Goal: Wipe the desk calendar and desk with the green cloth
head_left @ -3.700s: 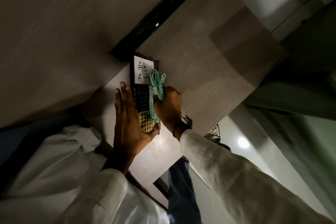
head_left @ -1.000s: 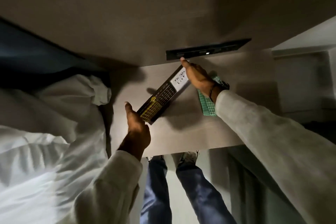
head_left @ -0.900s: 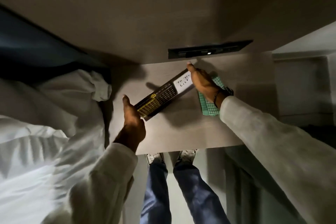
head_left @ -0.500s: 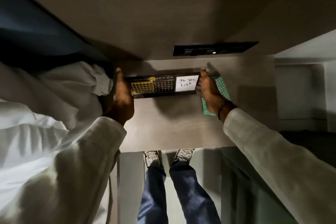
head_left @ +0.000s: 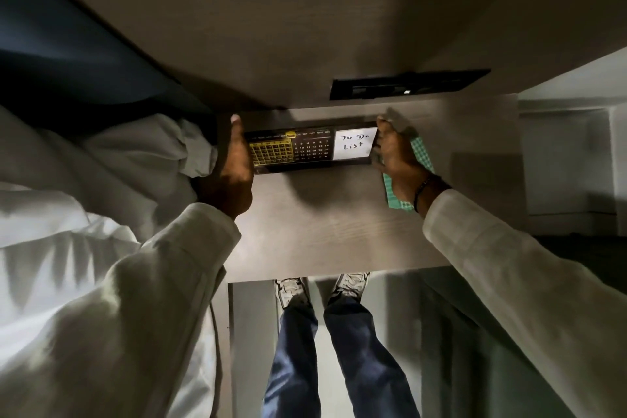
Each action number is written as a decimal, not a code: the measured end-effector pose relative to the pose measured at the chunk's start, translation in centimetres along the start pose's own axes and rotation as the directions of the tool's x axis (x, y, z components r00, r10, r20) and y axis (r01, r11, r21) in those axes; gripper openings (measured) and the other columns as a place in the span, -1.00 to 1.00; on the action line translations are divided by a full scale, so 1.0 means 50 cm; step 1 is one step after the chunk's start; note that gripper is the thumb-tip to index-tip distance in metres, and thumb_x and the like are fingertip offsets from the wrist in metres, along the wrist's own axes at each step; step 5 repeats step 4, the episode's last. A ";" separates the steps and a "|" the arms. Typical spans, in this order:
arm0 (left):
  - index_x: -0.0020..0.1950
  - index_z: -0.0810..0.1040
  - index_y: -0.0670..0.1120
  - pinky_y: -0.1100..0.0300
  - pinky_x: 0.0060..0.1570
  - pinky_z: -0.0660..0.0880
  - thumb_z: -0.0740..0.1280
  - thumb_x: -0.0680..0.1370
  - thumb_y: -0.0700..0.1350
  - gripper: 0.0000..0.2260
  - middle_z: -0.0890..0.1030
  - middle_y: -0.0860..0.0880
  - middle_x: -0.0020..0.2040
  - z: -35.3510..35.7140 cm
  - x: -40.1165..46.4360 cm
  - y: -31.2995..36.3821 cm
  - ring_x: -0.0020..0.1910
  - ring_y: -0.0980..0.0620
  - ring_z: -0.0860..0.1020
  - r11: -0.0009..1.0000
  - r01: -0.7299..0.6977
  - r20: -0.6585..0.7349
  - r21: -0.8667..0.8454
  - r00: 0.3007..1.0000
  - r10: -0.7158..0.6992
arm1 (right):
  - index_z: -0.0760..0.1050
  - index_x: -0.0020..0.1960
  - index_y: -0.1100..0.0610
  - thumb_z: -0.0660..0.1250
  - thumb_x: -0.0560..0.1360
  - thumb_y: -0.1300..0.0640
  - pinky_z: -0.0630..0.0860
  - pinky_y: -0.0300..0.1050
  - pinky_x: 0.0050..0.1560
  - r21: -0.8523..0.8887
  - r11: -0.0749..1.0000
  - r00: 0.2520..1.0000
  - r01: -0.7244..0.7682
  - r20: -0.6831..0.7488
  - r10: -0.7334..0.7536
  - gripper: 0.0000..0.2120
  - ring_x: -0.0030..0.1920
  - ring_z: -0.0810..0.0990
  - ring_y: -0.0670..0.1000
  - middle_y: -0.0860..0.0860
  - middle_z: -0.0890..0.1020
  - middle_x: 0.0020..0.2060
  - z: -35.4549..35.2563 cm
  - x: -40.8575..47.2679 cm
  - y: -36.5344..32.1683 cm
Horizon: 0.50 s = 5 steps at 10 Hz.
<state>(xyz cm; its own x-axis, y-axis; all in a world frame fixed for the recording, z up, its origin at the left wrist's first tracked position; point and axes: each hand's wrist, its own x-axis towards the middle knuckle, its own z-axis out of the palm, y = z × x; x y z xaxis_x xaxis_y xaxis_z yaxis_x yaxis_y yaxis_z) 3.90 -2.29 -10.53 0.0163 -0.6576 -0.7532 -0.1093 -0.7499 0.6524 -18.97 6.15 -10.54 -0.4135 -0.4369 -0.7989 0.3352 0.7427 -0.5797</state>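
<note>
A long black desk calendar [head_left: 308, 149] with a yellow date grid and a white "To Do List" note stands square to the back of the wooden desk [head_left: 322, 231]. My left hand [head_left: 235, 173] grips its left end. My right hand [head_left: 395, 159] holds its right end. The green checked cloth [head_left: 422, 156] lies flat on the desk under my right hand and wrist, mostly hidden.
A black slotted panel [head_left: 407, 85] is set in the wall just behind the desk. The desk's front edge runs above my shoes [head_left: 322, 288] and jeans. A dark blue surface [head_left: 68, 61] fills the upper left.
The calendar has swung from a diagonal to level and parallel with the back wall, held at both ends. The cloth, earlier in my right hand, now lies on the desk.
</note>
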 end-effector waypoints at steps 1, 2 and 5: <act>0.46 0.43 -0.05 0.47 -0.30 0.57 0.06 0.73 0.22 -0.53 0.61 0.01 0.12 0.009 -0.003 -0.003 -0.24 0.27 0.71 0.994 -0.038 -0.005 0.105 0.999 0.038 | 0.56 0.27 0.18 0.12 0.65 -0.13 0.48 -0.14 -0.05 -0.030 0.999 1.000 0.014 0.004 -0.014 -0.54 -0.05 0.63 -0.03 0.10 0.67 0.17 -0.008 -0.006 -0.008; 0.61 0.33 -0.06 0.19 0.46 0.37 0.04 0.71 0.29 -0.40 0.45 -0.14 0.55 -0.009 -0.050 0.003 0.45 -0.13 0.51 0.914 -0.076 -0.027 0.399 0.995 0.095 | 0.59 0.10 0.06 0.19 0.62 -0.10 0.51 -0.17 -0.10 -0.051 0.998 0.999 0.045 -0.012 -0.046 -0.70 -0.14 0.67 -0.13 -0.02 0.70 -0.03 -0.028 -0.049 -0.018; 0.70 0.04 -0.25 -0.13 0.69 0.00 0.06 0.72 0.12 -0.34 0.00 -0.23 0.73 -0.057 -0.247 0.077 0.72 -0.22 -0.03 0.121 -0.592 0.411 0.797 0.678 0.610 | 0.55 0.10 0.03 0.25 0.61 0.06 0.57 -0.20 -0.20 0.043 0.993 0.990 0.113 0.082 -0.116 -0.86 -0.09 0.65 -0.06 -0.07 0.68 -0.09 -0.072 -0.246 -0.117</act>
